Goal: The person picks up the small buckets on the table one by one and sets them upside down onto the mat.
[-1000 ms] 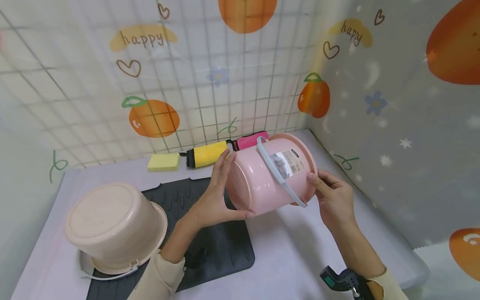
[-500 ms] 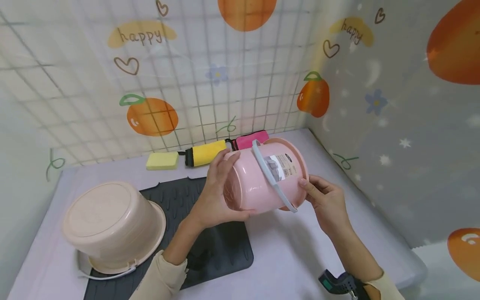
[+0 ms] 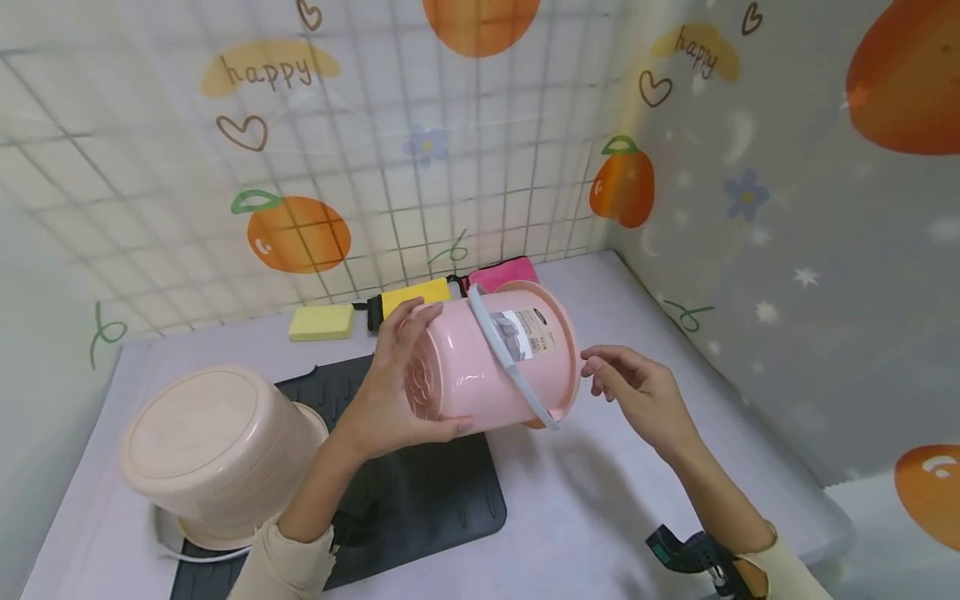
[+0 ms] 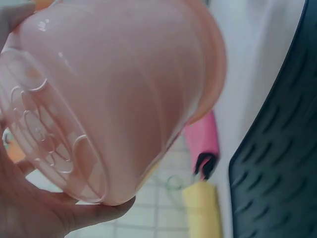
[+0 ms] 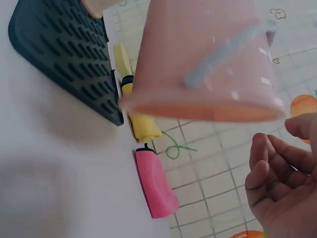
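A pink bucket [image 3: 480,358] with a pale blue handle [image 3: 504,343] and a printed label [image 3: 525,332] is held on its side above the table. My left hand [image 3: 386,392] grips it round the base, thumb below and fingers above. In the left wrist view the ringed bottom of the bucket [image 4: 49,134] faces my palm. Just off the bucket's rim is my right hand [image 3: 641,396], fingers loosely bent with nothing in them. The right wrist view shows a gap between that hand [image 5: 285,183] and the rim.
A larger beige bucket [image 3: 217,442] stands upside down at the left, partly on a dark ribbed mat [image 3: 427,492]. Along the back wall lie a yellow sponge [image 3: 321,322], a yellow pouch-like roll [image 3: 416,293] and a pink one [image 3: 504,273]. A patterned wall borders the right side.
My left hand has carried the pink bucket to the left. My right hand has let go of its rim and now stands apart from it.
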### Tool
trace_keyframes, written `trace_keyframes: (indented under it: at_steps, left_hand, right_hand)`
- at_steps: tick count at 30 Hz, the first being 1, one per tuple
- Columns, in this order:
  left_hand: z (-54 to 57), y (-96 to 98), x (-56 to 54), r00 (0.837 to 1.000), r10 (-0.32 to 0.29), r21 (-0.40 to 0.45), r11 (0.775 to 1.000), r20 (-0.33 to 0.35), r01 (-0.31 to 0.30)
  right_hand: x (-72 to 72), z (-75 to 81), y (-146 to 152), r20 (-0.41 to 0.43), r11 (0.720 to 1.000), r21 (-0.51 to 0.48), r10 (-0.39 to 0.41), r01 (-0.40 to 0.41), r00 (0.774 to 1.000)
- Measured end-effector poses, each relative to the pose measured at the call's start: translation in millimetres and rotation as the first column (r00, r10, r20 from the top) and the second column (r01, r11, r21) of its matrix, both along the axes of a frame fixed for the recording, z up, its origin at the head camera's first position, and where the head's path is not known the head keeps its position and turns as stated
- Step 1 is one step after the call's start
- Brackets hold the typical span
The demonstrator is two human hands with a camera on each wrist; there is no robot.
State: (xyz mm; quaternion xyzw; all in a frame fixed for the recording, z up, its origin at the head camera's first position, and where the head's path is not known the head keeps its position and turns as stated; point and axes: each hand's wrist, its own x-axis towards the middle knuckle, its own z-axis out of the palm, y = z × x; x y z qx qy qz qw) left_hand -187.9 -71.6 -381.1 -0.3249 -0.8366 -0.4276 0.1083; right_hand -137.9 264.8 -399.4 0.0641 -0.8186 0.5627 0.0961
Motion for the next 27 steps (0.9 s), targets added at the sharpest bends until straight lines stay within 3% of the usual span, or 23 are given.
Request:
trace_keyframes:
  at_steps: [7, 12, 27]
  left_hand:
    - [12.2, -35.9, 12.3, 0.999, 0.032, -0.078, 0.996, -0.039, -0.035]
    - [17.2, -56.7, 15.7, 0.998, 0.058, -0.101, 0.993, -0.011, -0.058]
    - [40.0, -95.8, 21.0, 0.994, 0.088, -0.254, 0.965, 0.067, -0.068]
  right_hand:
    - [-1.4, 2.3, 5.6, -0.03, 0.988, 0.151, 0.03, -0.025, 0.999]
    - [-0.6, -2.1, 8.3, -0.042, 0.968, 0.251, 0.006, 0.005, 0.999]
    - [-6.0, -6.1, 1.8, -0.09, 0.93, 0.368, 0.04, -0.004, 0.995]
